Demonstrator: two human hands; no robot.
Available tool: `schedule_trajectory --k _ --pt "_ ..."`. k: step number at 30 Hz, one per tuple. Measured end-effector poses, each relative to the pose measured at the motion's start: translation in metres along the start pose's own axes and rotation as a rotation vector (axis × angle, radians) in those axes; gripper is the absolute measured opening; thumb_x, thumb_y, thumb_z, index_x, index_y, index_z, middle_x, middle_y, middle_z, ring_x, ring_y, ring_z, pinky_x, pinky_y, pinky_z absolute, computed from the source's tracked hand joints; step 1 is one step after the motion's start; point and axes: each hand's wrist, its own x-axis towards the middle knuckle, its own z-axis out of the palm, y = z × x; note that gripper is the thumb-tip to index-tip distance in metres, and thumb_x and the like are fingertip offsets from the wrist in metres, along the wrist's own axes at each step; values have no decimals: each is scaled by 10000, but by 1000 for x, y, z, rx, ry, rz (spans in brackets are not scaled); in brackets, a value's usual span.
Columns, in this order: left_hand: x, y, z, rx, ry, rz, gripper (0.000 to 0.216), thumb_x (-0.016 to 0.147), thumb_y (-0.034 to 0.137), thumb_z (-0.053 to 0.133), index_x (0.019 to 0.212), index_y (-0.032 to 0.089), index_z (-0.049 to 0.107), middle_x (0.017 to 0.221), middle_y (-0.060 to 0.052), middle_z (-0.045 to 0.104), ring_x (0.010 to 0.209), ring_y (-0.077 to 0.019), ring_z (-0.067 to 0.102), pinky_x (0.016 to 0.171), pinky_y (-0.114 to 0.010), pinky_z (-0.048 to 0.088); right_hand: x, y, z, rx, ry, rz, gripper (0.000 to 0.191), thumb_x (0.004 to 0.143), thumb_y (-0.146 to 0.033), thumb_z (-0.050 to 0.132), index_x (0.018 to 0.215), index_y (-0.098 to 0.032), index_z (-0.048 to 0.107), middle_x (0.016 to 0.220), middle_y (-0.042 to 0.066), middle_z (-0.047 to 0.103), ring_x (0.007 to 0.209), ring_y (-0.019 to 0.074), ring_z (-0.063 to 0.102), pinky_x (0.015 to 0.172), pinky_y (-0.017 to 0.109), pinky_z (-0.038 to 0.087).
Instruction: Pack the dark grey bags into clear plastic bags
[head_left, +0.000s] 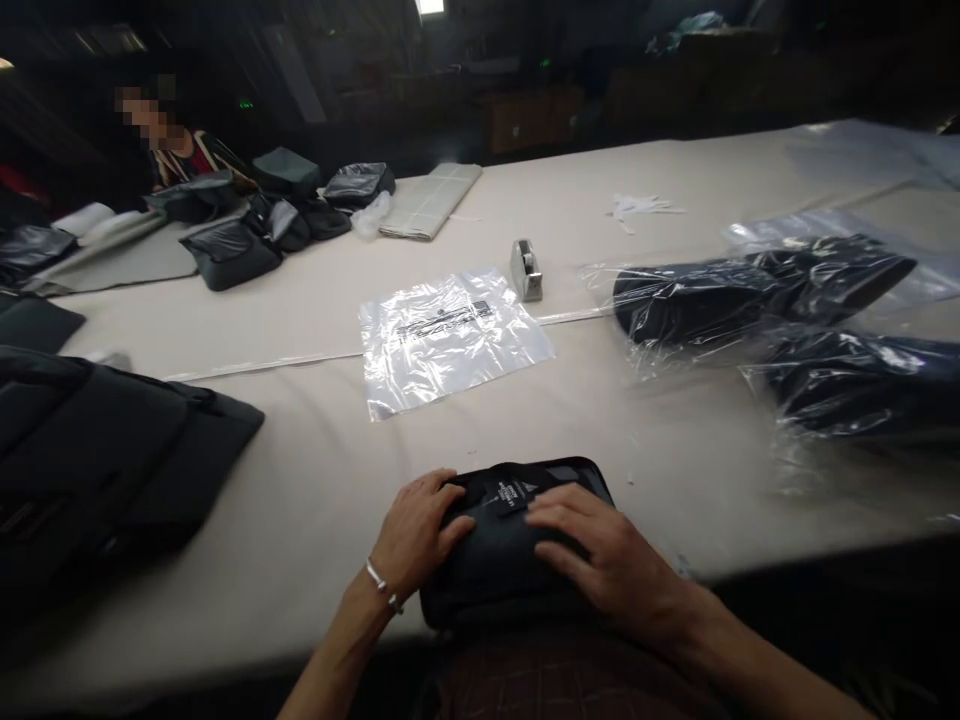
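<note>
Head view: left hand (420, 525) on the left end of the black zip pouch (495, 575), thumb spread from the fingers; right hand (600, 545) across the other end, fingers slightly parted, tips just beside the white-printed label (514, 493). Beyond the fingertips, a printed plastic bag (442, 365) lies flat, tape dispenser (527, 275) at its far right corner.

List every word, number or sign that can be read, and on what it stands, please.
No words can be read surely.
Label on the black case: white print and a triangle-like mark, too blurred to read.
Flat plastic bag: dark printed lines, too blurred to read.
</note>
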Motion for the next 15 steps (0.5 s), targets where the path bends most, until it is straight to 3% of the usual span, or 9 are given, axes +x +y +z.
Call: schedule_trajectory --k 3,6,10,13,15 --pt "-3 9 18 24 55 -107 276 820 338 631 1073 228 648 1365 -98 533 1287 -320 454 1093 -523 346 37 16 5 -219 -180 -81 408 841 -318 679 1226 -213 593 1243 109 613 1137 296 526 1000 481 412" --pt "1 12 27 -66 116 -163 205 782 264 655 980 214 631 1334 -97 556 1281 -301 459 1093 -513 355 68 22 13 -381 -307 -133 342 825 -398 699 1073 -167 656 1043 123 674 977 292 571 874 436 449" --pt "9 14 35 -128 244 -215 87 786 246 625 867 215 616 1252 -91 600 1259 -288 478 1097 -516 346 87 26 18 -500 -350 -316 249 887 -389 618 890 -145 667 881 113 667 853 249 585 758 355 431" --pt "10 14 43 -135 355 -248 411 790 254 629 1187 223 529 1325 -103 543 1277 -268 462 1107 -498 339 87 26 11 -521 -286 -426 262 966 -284 458 835 -147 639 826 93 663 778 205 583 715 324 402" --pt "7 13 46 -140 451 -254 576 773 275 662 1298 220 432 1332 -113 528 1275 -272 460 1099 -497 345 84 25 0 -455 -212 -372 305 993 -292 381 877 -154 627 807 77 660 726 181 577 667 300 387"
